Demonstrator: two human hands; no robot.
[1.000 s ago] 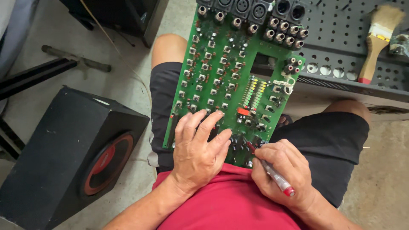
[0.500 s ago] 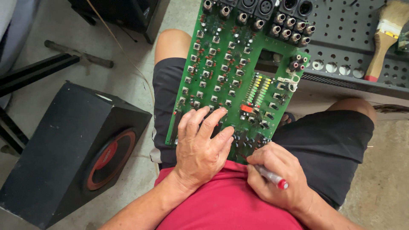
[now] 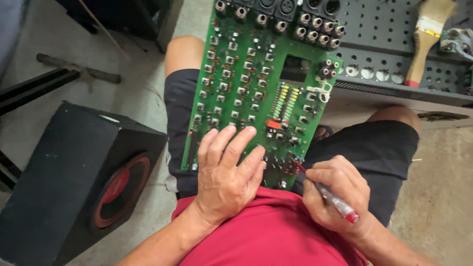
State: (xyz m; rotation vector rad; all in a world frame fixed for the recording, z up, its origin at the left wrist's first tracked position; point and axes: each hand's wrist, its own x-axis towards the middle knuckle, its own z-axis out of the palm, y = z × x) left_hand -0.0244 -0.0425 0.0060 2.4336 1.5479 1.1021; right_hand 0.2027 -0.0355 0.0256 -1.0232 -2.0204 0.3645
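Observation:
A long green circuit board studded with small knobs and sockets lies across my lap, its far end resting toward a grey panel. My left hand lies flat on the board's near end, fingers spread, pressing it down. My right hand grips a thin pen-like tool with a clear barrel and red end. Its tip touches the board's near right corner.
A black speaker box with a red-ringed cone stands on the concrete floor at left. A perforated grey metal panel lies at top right with a wooden paintbrush on it. Dark stand legs cross the floor at upper left.
The view has shifted slightly. My right hand has moved the tool's tip a little along the board's near right corner. My left hand stays flat on the board.

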